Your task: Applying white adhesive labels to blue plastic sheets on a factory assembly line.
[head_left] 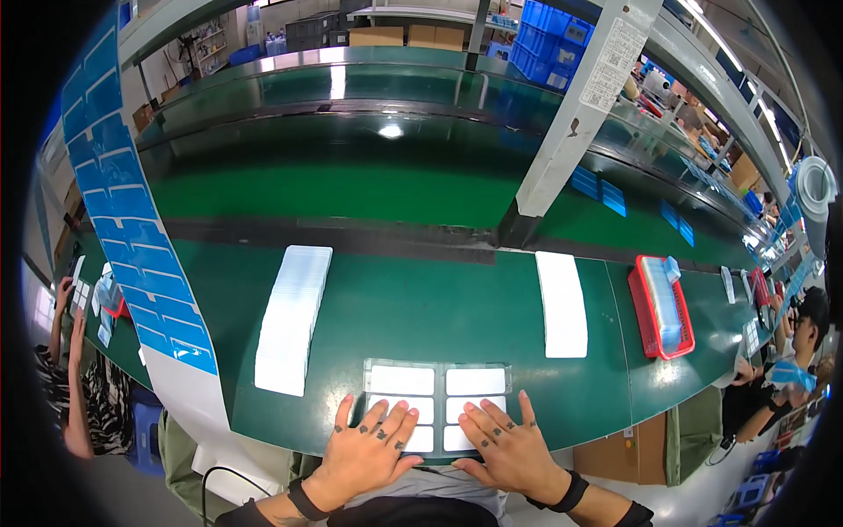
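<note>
My left hand [367, 448] lies flat with fingers spread over the left column of white rectangular cards [399, 379] at the table's near edge. My right hand [509, 446] rests likewise on the right column of white cards [476, 380]. Both columns have clear film margins, with a narrow green strip between them. The fingers partly cover the middle and lower cards. A long stack of fanned white cards [294, 321] lies beyond my left hand. Another white card stack [562, 305] lies beyond my right hand.
At the left hangs a long strip of blue labels [132, 211] on white backing. A red basket [645, 307] holding pale blue sheets stands at the right. A grey post [571, 123] rises beyond the green table [421, 299]. Other people work at both sides.
</note>
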Action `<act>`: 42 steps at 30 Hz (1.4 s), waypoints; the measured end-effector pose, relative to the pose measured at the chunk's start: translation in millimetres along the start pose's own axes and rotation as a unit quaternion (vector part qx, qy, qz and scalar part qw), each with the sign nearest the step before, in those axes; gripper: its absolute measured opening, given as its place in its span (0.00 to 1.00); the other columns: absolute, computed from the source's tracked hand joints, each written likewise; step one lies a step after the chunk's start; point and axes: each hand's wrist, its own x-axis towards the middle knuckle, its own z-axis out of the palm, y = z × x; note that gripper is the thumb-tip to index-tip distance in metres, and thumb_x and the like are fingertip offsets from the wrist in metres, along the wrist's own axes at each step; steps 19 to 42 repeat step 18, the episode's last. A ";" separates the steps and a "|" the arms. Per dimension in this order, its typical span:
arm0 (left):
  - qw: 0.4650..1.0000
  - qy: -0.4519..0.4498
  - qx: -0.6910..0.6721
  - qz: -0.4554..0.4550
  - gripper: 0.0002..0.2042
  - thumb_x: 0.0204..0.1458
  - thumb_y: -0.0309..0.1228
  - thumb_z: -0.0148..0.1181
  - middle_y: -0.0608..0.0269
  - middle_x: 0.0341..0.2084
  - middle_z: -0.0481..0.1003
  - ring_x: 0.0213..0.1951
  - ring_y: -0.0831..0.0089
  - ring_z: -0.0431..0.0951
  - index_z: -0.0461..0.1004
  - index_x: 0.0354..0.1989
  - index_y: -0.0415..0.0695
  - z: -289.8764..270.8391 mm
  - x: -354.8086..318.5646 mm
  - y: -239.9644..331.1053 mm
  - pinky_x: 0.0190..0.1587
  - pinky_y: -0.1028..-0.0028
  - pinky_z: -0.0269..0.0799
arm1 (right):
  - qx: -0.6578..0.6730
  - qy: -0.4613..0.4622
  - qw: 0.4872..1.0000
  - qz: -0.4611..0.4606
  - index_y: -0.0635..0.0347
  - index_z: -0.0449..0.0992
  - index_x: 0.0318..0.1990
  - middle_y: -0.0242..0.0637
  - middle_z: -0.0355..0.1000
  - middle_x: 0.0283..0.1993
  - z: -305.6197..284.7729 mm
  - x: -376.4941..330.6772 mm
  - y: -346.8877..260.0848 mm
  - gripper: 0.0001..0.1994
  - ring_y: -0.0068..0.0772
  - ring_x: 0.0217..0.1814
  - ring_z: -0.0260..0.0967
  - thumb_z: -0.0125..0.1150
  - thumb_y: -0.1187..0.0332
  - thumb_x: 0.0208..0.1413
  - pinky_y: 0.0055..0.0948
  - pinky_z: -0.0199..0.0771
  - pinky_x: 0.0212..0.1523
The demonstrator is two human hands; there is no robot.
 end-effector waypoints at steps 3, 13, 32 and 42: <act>1.000 0.014 -0.018 -0.018 0.30 0.49 0.55 0.57 0.59 0.50 0.73 0.49 0.64 0.72 0.72 0.54 0.44 1.6 3.3 3.0 0.58 0.44 0.54 | 0.016 0.006 1.000 0.011 0.60 0.73 0.53 0.42 0.71 0.56 1.9 1.3 0.6 0.32 0.44 0.58 0.69 0.57 0.41 0.52 0.65 0.48 0.64; 0.998 0.002 -0.050 -0.036 0.32 0.48 0.55 0.58 0.59 0.54 0.70 0.54 0.62 0.70 0.70 0.55 0.44 -5.7 -14.5 13.9 0.61 0.42 0.49 | 0.070 0.024 0.997 0.022 0.61 0.70 0.53 0.45 0.67 0.59 -16.0 -21.7 -18.3 0.32 0.48 0.63 0.63 0.61 0.44 0.50 0.63 0.47 0.64; 0.999 -0.003 -0.025 -0.032 0.35 0.46 0.55 0.60 0.59 0.55 0.69 0.56 0.64 0.68 0.67 0.59 0.47 5.4 -18.7 11.9 0.61 0.43 0.50 | 0.018 -0.014 0.998 0.056 0.60 0.69 0.56 0.45 0.64 0.62 4.4 -17.6 -7.8 0.35 0.43 0.63 0.62 0.60 0.41 0.49 0.63 0.45 0.65; 0.999 -0.003 -0.025 -0.032 0.35 0.46 0.55 0.60 0.59 0.55 0.69 0.56 0.64 0.68 0.67 0.59 0.47 5.4 -18.7 11.9 0.61 0.43 0.50 | 0.018 -0.014 0.998 0.056 0.60 0.69 0.56 0.45 0.64 0.62 4.4 -17.6 -7.8 0.35 0.43 0.63 0.62 0.60 0.41 0.49 0.63 0.45 0.65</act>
